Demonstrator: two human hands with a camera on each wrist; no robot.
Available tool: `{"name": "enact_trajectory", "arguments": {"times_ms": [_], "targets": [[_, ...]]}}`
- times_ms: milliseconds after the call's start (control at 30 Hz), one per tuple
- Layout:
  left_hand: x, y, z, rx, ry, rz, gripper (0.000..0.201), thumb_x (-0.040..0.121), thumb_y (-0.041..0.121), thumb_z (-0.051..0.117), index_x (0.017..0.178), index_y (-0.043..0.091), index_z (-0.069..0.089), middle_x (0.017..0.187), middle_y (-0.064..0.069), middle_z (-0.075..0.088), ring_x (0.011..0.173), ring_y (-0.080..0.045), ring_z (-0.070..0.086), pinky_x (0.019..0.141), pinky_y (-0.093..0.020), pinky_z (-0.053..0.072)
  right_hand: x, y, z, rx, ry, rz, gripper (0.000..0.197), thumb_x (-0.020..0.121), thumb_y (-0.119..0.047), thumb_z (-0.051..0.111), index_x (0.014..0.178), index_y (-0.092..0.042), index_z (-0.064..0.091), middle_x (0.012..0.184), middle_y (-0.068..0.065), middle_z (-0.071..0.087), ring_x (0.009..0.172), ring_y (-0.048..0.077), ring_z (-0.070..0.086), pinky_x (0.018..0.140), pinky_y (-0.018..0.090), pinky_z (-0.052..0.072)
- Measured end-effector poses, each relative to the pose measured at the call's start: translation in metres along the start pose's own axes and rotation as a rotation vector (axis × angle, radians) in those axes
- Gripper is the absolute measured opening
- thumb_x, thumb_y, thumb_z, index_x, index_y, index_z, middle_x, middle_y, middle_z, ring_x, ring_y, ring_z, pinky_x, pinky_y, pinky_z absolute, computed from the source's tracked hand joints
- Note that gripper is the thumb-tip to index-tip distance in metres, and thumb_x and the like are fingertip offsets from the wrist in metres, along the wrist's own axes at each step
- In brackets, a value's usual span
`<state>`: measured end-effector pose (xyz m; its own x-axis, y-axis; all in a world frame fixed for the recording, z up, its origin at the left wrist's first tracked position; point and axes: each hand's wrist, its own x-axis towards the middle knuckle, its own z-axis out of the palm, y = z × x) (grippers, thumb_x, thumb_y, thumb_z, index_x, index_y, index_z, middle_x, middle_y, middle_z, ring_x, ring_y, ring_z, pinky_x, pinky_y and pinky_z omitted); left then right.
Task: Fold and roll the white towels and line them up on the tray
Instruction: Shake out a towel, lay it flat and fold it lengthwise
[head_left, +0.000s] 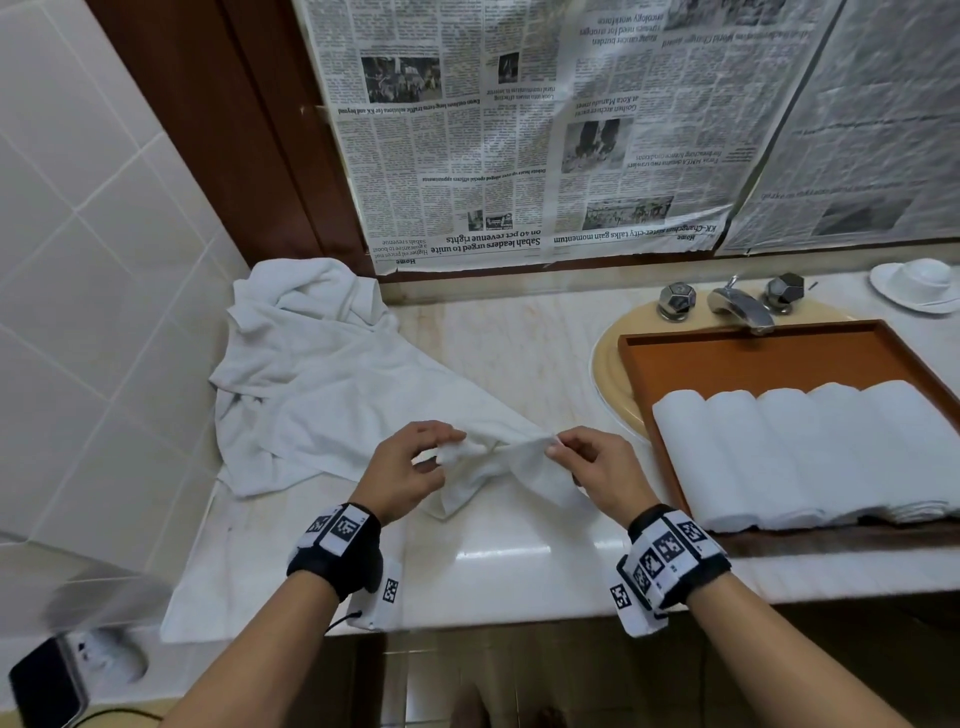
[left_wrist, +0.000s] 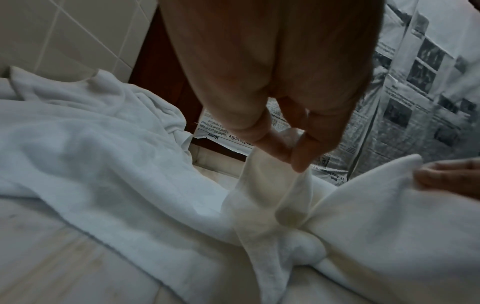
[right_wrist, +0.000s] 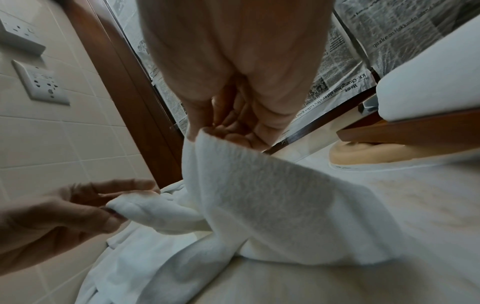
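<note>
Five rolled white towels (head_left: 810, 457) lie side by side, touching, along the near part of the brown wooden tray (head_left: 753, 358), which sits over the beige basin (head_left: 610, 384) at about 3 o'clock in the head view. One small white towel (head_left: 498, 467) is lifted just above the counter near the centre, its lower end drooping onto the marble. The left hand (head_left: 410, 473) pinches one corner of it between thumb and fingertips, the other fingers loosely spread; the right hand (head_left: 597, 467) pinches the opposite corner the same way, and the cloth sags between the two. In the left wrist view the thumb and forefinger close on a thin edge of the towel (left_wrist: 262, 185); in the right wrist view the cloth (right_wrist: 259, 185) hangs from the fingertips. One heap of crumpled white towels (head_left: 311, 374) spreads over the counter at about 10 o'clock, reaching the corner by the tiled wall (head_left: 78, 260). The counter (head_left: 519, 561) is pale veined marble with a glossy sheen. Behind it, sheets of newspaper (head_left: 519, 130) cover the panel at 12 o'clock, hung upside down beside a dark wooden frame (head_left: 234, 130). One chrome faucet (head_left: 740, 306) stands between two faceted knobs (head_left: 675, 301), and one white dish (head_left: 919, 286) sits at about 2 o'clock. Two wall sockets (right_wrist: 41, 82) show on the tiles in the right wrist view.
</note>
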<state>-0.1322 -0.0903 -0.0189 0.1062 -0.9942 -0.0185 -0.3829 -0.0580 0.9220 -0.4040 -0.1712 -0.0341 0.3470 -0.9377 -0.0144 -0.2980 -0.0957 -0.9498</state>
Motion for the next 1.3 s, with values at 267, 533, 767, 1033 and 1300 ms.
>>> {"name": "enact_trajectory", "arguments": {"times_ms": [267, 533, 767, 1033, 1300], "targets": [[0.013, -0.013, -0.003, 0.059, 0.116, -0.071, 0.022, 0.085, 0.001, 0.069, 0.093, 0.02, 0.079, 0.092, 0.005, 0.077, 0.083, -0.013, 0.074, 0.083, -0.025, 0.057, 0.012, 0.002, 0.002, 0.0, 0.021, 0.045, 0.012, 0.088, -0.028, 0.073, 0.084, -0.017, 0.069, 0.066, 0.002, 0.065, 0.053, 0.014, 0.055, 0.053, 0.027, 0.048], [0.021, -0.01, 0.002, -0.093, 0.093, -0.167, 0.012, 0.089, 0.019, 0.074, 0.086, 0.008, 0.078, 0.075, -0.016, 0.073, 0.072, -0.029, 0.073, 0.077, -0.042, 0.061, 0.031, 0.022, 0.01, -0.163, 0.026, 0.046, 0.01, 0.094, -0.03, 0.065, 0.092, -0.021, 0.066, 0.077, -0.004, 0.066, 0.07, 0.004, 0.058, 0.062, 0.008, 0.04], [0.028, -0.025, 0.008, 0.117, 0.081, -0.142, 0.018, 0.091, 0.033, 0.071, 0.077, 0.023, 0.075, 0.058, 0.0, 0.065, 0.055, -0.011, 0.058, 0.065, -0.024, 0.05, 0.03, 0.024, 0.025, -0.303, -0.03, 0.026, 0.011, 0.096, -0.024, 0.058, 0.098, -0.014, 0.06, 0.099, 0.0, 0.062, 0.087, 0.014, 0.057, 0.077, 0.019, 0.043], [0.03, -0.049, 0.029, 0.364, 0.006, -0.273, 0.026, 0.087, 0.042, 0.072, 0.096, 0.018, 0.075, 0.138, 0.005, 0.056, 0.123, -0.014, 0.053, 0.102, -0.026, 0.037, 0.001, 0.045, 0.026, -0.338, -0.211, 0.137, 0.018, 0.098, -0.034, 0.049, 0.111, -0.026, 0.058, 0.096, -0.003, 0.064, 0.088, 0.016, 0.061, 0.084, 0.034, 0.052], [-0.009, -0.024, 0.068, 0.47, -0.237, -0.257, 0.024, 0.093, 0.039, 0.064, 0.084, 0.018, 0.071, 0.083, 0.007, 0.064, 0.081, -0.011, 0.059, 0.083, -0.031, 0.046, -0.073, 0.055, -0.014, -0.331, -0.259, 0.176, 0.011, 0.091, -0.026, 0.059, 0.081, -0.024, 0.054, 0.074, -0.002, 0.062, 0.068, 0.012, 0.054, 0.064, 0.021, 0.042]]}}
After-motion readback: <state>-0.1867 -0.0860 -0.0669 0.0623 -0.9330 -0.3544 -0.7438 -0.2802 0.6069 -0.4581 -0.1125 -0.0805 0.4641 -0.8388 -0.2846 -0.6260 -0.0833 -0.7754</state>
